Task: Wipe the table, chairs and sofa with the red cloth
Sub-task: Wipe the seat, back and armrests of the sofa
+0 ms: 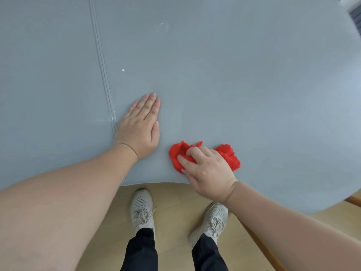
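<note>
A wide grey-blue padded sofa surface (214, 75) fills most of the head view, with a double stitched seam (101, 61) running down its left part. My left hand (141, 125) lies flat on it just right of the seam, fingers straight and together. My right hand (207, 171) grips the crumpled red cloth (229, 156) and presses it onto the surface near the front edge. Red folds stick out on both sides of the fingers.
Below the sofa's front edge lies light wooden floor (172, 208), where my two feet in pale sneakers (141, 208) stand. A wooden edge (353, 200) shows at the right. A dark object (354, 18) sits at the top right corner. A small white speck (123, 70) marks the surface.
</note>
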The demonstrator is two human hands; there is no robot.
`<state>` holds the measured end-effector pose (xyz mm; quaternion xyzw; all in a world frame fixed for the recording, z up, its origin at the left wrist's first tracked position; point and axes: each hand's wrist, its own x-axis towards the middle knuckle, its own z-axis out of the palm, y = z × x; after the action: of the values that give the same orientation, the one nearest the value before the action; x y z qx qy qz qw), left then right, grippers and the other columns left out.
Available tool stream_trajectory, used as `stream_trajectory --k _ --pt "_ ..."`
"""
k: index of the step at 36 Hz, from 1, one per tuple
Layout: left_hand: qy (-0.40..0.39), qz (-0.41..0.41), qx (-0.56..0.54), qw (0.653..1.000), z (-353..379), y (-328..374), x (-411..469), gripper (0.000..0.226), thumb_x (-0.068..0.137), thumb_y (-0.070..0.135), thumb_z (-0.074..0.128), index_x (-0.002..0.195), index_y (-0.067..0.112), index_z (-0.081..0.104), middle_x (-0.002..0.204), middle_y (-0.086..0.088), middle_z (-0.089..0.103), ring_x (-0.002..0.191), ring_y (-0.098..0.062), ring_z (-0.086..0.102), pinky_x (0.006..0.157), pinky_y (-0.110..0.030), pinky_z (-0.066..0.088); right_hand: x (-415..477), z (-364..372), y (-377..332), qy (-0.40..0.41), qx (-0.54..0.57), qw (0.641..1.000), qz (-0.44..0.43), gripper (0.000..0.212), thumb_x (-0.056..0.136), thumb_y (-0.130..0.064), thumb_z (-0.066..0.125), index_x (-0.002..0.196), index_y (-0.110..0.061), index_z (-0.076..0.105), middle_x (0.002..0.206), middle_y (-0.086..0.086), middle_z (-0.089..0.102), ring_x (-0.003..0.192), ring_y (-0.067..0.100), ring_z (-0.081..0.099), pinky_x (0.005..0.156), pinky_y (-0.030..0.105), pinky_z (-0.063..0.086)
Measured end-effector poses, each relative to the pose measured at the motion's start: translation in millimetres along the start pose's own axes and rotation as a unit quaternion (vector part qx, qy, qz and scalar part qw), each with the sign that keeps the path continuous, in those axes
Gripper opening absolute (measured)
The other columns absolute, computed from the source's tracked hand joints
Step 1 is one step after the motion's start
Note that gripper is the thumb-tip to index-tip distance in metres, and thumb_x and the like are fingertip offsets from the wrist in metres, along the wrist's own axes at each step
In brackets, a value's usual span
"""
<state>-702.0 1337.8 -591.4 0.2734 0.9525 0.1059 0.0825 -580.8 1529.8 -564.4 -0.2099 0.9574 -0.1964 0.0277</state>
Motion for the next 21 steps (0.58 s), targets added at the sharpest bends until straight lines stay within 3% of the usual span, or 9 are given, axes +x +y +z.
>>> stream_trajectory --k 4,9,17,21 --pt "0.046 -0.008 -0.039 0.998 -20 -11 -5 0.055 0.089 0.02 0.031 0.136 -0.005 0.045 0.143 -0.021 0.043 0.133 -0.034 0.041 0.114 -0.039 0.019 -2 2 -1 -0.004 -0.014 0.999 -0.048 0.027 0.084 -0.019 0.062 0.109 -0.01 0.068 0.093 0.012 0.06 0.072 0.029 0.053 0.059 0.037 0.044" --pt "0.072 -0.091 -0.011 0.993 -42 -59 -18 0.056 0.088 0.022 0.029 0.133 -0.008 0.046 0.14 -0.024 0.045 0.131 -0.038 0.041 0.114 -0.039 0.017 4 16 -15 -0.018 -0.028 0.986 -0.163 0.031 0.081 -0.014 0.062 0.112 -0.013 0.066 0.103 0.009 0.062 0.081 0.029 0.057 0.066 0.038 0.042" --pt "0.079 -0.145 0.027 0.986 -50 -108 -8 0.057 0.088 0.021 0.031 0.138 -0.005 0.04 0.147 -0.021 0.037 0.138 -0.035 0.03 0.117 -0.039 0.012 51 18 -11 0.01 -0.043 0.982 -0.184 0.029 0.081 -0.01 0.061 0.109 -0.015 0.068 0.103 0.009 0.064 0.081 0.029 0.057 0.064 0.037 0.039" --pt "0.079 -0.166 0.019 0.983 -47 -119 11 0.06 0.088 0.022 0.028 0.141 -0.003 0.035 0.151 -0.018 0.031 0.142 -0.031 0.024 0.117 -0.036 0.007 65 13 -4 -0.019 -0.053 0.979 -0.196 0.025 0.083 -0.009 0.055 0.104 -0.013 0.068 0.102 0.01 0.064 0.076 0.028 0.055 0.062 0.036 0.037"
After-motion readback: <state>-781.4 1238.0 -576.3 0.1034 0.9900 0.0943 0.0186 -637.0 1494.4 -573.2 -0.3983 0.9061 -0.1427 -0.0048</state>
